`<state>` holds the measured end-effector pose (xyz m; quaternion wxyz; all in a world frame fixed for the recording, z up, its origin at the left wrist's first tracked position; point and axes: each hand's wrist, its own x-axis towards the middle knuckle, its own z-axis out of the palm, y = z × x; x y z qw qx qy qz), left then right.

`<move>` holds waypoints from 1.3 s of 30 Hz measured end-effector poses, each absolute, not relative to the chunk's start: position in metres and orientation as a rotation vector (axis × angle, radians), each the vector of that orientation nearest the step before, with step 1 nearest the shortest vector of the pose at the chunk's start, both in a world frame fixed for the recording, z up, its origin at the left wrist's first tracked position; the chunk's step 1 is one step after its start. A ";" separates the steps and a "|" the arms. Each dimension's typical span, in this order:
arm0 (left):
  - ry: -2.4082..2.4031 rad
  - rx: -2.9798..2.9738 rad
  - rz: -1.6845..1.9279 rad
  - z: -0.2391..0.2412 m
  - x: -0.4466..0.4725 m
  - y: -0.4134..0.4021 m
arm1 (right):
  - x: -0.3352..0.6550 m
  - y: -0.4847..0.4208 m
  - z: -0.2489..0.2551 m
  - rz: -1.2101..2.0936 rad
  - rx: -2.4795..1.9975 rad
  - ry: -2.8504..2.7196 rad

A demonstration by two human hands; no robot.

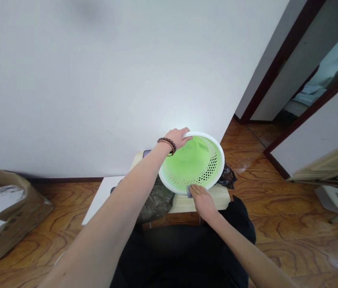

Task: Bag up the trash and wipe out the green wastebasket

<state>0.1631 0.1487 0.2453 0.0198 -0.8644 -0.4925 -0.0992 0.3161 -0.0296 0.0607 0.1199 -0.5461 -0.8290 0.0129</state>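
Observation:
A round basket [187, 160], green inside with a white rim and rows of holes in its wall, is tilted over a small light-wood table [183, 205]. My left hand [178, 138], with beaded bracelets on the wrist, grips the far left part of the rim, its thumb and fingers closed around it. At the near rim, my right hand [200, 197] presses a small greyish cloth [189, 191] against the white edge. Most of that cloth is hidden under the fingers, so its exact kind is hard to make out.
A dark plastic bag [157, 202] lies left of the basket, and another black bag [227, 177] sticks out at its right. A flat device [146, 153] lies behind my left forearm. An open cardboard box [16, 220] stands on the floor at left. The white wall [112, 80] rises behind the table.

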 end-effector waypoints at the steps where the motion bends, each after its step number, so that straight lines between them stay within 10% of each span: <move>1: -1.517 -2.675 -0.310 0.244 0.162 0.149 | 0.303 -0.029 0.060 0.074 -1.568 -2.420; 39: -1.505 -2.630 -0.262 0.243 0.169 0.148 | 0.338 -0.027 0.062 0.107 -1.411 -2.451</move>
